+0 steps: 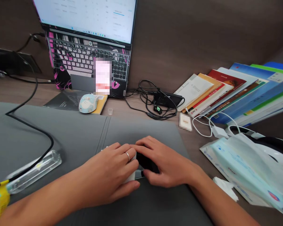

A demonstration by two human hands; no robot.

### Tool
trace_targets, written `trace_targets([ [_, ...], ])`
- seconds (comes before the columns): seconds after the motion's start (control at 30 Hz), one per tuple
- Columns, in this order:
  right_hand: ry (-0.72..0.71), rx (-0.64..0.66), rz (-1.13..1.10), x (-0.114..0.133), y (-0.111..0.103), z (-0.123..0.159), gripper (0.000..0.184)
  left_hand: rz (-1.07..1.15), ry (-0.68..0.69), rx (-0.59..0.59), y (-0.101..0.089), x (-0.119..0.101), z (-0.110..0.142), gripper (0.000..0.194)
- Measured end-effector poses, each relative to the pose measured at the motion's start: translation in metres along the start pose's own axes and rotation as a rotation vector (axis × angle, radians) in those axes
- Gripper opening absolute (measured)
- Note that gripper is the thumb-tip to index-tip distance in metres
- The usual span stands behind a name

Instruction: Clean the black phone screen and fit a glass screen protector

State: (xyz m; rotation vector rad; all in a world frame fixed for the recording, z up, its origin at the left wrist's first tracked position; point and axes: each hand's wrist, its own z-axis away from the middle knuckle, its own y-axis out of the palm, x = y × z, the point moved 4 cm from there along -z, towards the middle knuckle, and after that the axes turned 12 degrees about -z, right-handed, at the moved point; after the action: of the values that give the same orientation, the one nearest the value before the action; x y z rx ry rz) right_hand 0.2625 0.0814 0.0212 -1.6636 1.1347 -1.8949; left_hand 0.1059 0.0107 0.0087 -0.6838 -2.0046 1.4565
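Head view: left hand (pixel 115 171), palm down, holds a white object (pixel 131 177); right hand (pixel 166 161) curves sideways, gripping a dark object (pixel 148 161)

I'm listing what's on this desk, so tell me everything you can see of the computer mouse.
The mouse is pale blue and white, rounded, plastic-looking, with small, blurred printed markings. It sits upright, slightly angled, over a dark booklet and a yellow booklet, in front of the laptop. Neither the left hand nor the right hand touches it.

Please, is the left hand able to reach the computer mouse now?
Probably yes: nothing seems to stand between the left hand and the mouse, though this hand is on a white object.
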Motion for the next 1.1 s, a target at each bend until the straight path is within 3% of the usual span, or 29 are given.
trace_targets([
  [0.13, 0.041, 0.040, 0.004, -0.002, 0.002, 0.001, 0.093, 0.020, -0.028, 0.011, 0.000, 0.003, 0.001, 0.021],
  [0.2, 0.044, 0.020, 0.001, -0.004, 0.004, 0.001, 0.097, 0.046, -0.039, 0.035, 0.001, 0.003, 0.002, 0.016],
  [0.37, 0.031, -0.007, -0.042, -0.009, 0.001, 0.002, 0.093, 0.074, -0.019, 0.058, -0.002, 0.003, 0.002, 0.006],
  [0.57, 0.033, -0.010, -0.035, -0.019, -0.010, 0.007, 0.082, 0.107, -0.044, 0.107, -0.001, 0.007, 0.000, 0.012],
  [0.93, 0.041, -0.115, -0.028, -0.037, -0.018, 0.007, 0.072, 0.075, -0.212, 0.142, 0.006, 0.027, 0.006, 0.021],
  [1.1, 0.032, -0.168, -0.052, -0.043, -0.022, 0.006, 0.075, 0.161, -0.069, 0.081, 0.000, 0.018, 0.002, 0.027],
])
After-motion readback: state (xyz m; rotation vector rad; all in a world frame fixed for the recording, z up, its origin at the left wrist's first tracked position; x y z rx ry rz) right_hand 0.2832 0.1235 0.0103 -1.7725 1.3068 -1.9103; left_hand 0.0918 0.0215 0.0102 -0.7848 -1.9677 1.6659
